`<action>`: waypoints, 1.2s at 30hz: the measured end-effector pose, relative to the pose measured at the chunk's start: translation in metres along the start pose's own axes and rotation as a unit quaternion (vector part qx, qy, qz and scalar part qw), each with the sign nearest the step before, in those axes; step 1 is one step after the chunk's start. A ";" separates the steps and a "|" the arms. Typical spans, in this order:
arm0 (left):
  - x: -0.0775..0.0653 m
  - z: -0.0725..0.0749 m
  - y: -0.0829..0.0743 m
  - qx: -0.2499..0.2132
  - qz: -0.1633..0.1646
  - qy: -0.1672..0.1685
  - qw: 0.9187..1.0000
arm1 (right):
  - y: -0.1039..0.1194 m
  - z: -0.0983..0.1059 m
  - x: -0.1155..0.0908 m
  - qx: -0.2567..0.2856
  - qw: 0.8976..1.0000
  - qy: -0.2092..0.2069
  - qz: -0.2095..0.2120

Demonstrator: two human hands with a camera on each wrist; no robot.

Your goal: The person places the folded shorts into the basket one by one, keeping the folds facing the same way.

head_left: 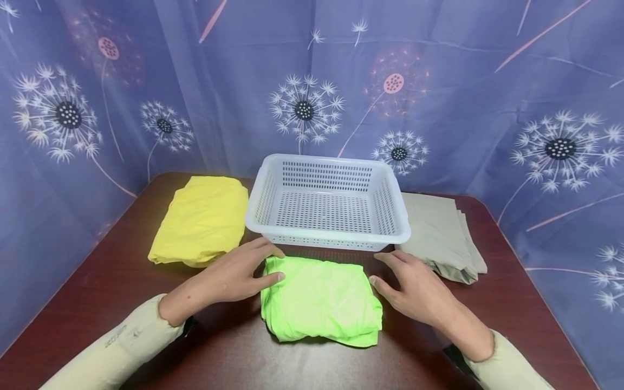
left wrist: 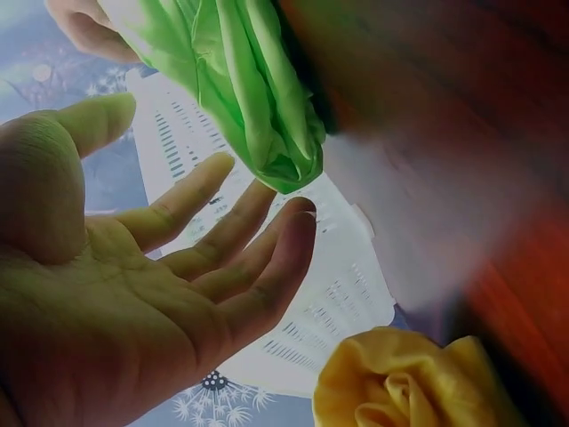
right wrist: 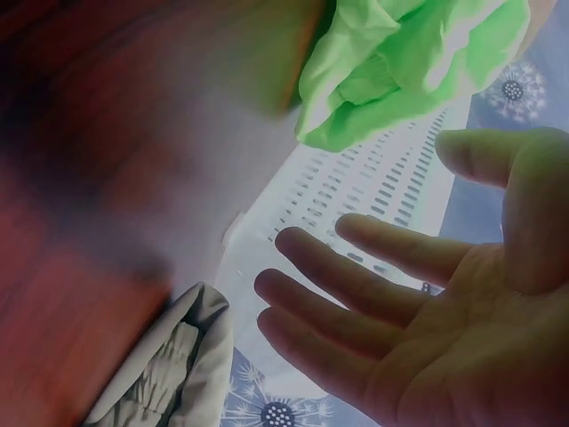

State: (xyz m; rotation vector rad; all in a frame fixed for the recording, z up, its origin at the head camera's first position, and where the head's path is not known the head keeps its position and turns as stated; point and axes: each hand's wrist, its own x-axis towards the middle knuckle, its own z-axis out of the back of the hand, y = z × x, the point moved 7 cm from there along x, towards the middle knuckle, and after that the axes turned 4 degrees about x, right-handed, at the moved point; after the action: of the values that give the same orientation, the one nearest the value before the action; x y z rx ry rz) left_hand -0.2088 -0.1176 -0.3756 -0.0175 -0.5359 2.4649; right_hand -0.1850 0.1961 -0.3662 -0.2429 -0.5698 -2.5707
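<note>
A folded bright green cloth (head_left: 322, 300) lies on the table in front of a white plastic basket (head_left: 326, 238). At its left edge is my left hand (head_left: 234, 276), fingers spread and relaxed, with the thumb tip over the cloth's upper left corner. My right hand (head_left: 419, 287) stands beside the cloth's right edge, thumb and fingers apart. Both wrist views show an open palm facing the green cloth (left wrist: 258, 98), with nothing held in the left hand (left wrist: 151, 285) or the right hand (right wrist: 427, 302). The basket's inside shows only its slotted floor and walls.
Left of the basket lies a folded yellow cloth (head_left: 202, 219), partly behind my left hand. A folded grey-beige cloth (head_left: 439, 233) lies to the right. The dark red-brown table (head_left: 517, 303) backs onto a blue dandelion-print curtain (head_left: 219, 86).
</note>
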 end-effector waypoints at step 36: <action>0.011 -0.022 0.012 -0.002 0.033 0.075 0.997 | -0.001 -0.028 0.017 0.080 0.994 0.072 -0.010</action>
State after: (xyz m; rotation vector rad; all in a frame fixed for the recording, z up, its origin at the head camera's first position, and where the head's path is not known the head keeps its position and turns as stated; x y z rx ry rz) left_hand -0.2221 -0.1118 -0.3996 -0.2235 -0.4826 2.5020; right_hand -0.2018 0.1776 -0.3877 0.0040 -0.7209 -2.5195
